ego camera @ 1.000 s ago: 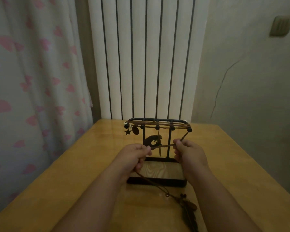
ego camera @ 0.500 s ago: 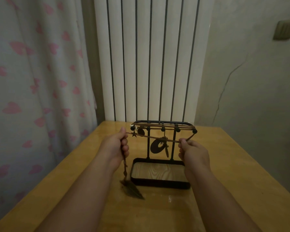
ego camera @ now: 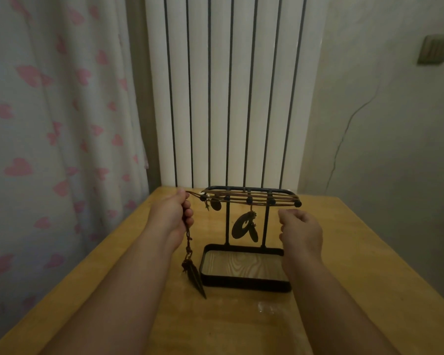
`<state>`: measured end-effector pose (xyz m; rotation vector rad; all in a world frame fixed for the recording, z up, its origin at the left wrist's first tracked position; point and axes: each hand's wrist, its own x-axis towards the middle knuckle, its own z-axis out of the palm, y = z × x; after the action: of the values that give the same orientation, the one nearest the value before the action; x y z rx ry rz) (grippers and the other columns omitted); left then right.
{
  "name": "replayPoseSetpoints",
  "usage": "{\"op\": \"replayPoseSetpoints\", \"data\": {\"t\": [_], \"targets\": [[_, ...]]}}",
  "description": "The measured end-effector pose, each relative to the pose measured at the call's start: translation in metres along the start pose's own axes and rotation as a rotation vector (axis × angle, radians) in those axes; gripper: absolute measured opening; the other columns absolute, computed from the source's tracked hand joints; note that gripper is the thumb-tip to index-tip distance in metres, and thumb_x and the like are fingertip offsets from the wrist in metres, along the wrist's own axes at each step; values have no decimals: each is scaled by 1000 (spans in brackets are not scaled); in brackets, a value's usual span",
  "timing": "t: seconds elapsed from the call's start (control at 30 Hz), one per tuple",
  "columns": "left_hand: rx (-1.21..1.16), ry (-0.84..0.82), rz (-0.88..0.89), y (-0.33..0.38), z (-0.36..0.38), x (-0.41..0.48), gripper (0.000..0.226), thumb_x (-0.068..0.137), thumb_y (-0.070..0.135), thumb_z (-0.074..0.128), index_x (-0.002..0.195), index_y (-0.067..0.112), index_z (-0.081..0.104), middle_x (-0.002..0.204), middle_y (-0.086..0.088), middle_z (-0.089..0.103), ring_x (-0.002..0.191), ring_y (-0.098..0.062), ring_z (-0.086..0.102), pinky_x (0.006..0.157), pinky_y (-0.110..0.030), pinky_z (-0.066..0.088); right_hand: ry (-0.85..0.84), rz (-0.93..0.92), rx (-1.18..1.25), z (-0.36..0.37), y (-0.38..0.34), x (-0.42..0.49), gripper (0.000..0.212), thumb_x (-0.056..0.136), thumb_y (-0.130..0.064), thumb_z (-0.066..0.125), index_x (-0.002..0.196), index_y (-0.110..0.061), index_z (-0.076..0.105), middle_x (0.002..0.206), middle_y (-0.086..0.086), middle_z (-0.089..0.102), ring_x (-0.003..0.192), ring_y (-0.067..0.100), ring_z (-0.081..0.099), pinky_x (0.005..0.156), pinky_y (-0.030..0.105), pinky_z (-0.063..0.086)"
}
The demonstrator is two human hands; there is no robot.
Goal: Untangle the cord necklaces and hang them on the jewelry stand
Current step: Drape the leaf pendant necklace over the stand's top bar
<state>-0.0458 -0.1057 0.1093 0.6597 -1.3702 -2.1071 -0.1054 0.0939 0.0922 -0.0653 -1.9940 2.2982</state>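
left fingers [ego camera: 189, 213] curled tight round a brown cord necklace [ego camera: 189, 239], the left hand [ego camera: 171, 217] up level with the left end of the top rail. from the top of the fist the cord runs across onto the rail; below the fist it drops knotted to a dark feather pendant [ego camera: 195, 278], tip touching the table [ego camera: 356, 252] just beside the tray. the right hand [ego camera: 303, 230] sits just under the rail's right end, fingers loosely curled, apart from the cords. now the tray [ego camera: 244, 284]: black rim, pale wood-grain floor showing, two thin posts rising from its back edge. up top, the jewelry stand [ego camera: 246, 188] carries several brown cords [ego camera: 251, 197] laid lengthwise along the rail, dark beads spaced along them. a big oval ring pendant [ego camera: 241, 228] dangles between the posts, a small dark disc [ego camera: 215, 204] and a tiny star charm [ego camera: 207, 206] at the left end.
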Motion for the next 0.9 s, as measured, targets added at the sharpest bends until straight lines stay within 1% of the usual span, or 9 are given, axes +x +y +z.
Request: {"op": "replayPoseSetpoints", "data": {"t": [0.07,0.13,0.23,0.3,0.47,0.6,0.67,0.8,0.9], "targets": [[5,14,-18,0,0,1,22,102,29,48,91,14,60,64,2,48,54,-10,43,51,-25,38,-41,-31,11,1,-2,-4,5,91,-26,63,88,-27,60,100,0,63,99,20,58,85,40,52],[7,30,-32,-1,-1,2,22,102,29,48,90,15,59,63,3,47,52,-9,41,49,-25,37,-81,-28,58,3,-6,-9,8,92,-31,61,85,-27,61,96,0,65,94,18,61,79,35,53],[22,53,-52,-3,-1,3,23,102,31,48,90,14,59,62,3,46,52,-10,40,49,-25,36,-63,52,126,7,-12,-10,24,94,-41,58,83,-21,65,87,2,69,82,16,63,76,34,54],[18,61,-78,-4,-2,2,23,102,30,49,89,14,59,62,2,45,52,-11,39,49,-25,35,-35,125,150,10,-16,-9,30,92,-44,59,81,-18,67,80,1,69,72,15,60,69,32,51],[62,104,-156,-2,-5,-3,22,100,25,48,84,13,56,59,2,39,48,-12,31,47,-26,26,26,182,110,12,-20,-4,27,90,-36,63,77,-12,67,72,1,64,64,14,53,58,30,43],[102,151,-204,-2,-4,-3,17,99,23,50,90,10,57,60,1,38,49,-13,30,47,-25,27,20,172,108,10,-21,-2,24,90,-34,64,79,-13,63,66,0,56,59,13,47,55,29,39],[78,159,-205,-3,-1,0,16,99,23,52,93,10,58,61,1,39,49,-12,32,47,-25,28,14,165,99,10,-19,-1,22,90,-36,64,82,-15,63,68,0,56,61,13,48,56,29,39],[43,164,-191,0,7,9,17,100,26,50,96,11,56,64,1,40,51,-11,32,49,-24,29,38,125,85,13,-15,1,20,91,-36,63,75,-24,61,86,-1,67,78,16,57,74,36,50],[-45,129,-171,3,9,8,22,101,30,48,91,12,55,63,2,41,50,-11,32,48,-24,30,49,118,75,15,-16,4,19,91,-33,62,74,-24,62,86,-2,69,77,15,58,75,36,50]]}}
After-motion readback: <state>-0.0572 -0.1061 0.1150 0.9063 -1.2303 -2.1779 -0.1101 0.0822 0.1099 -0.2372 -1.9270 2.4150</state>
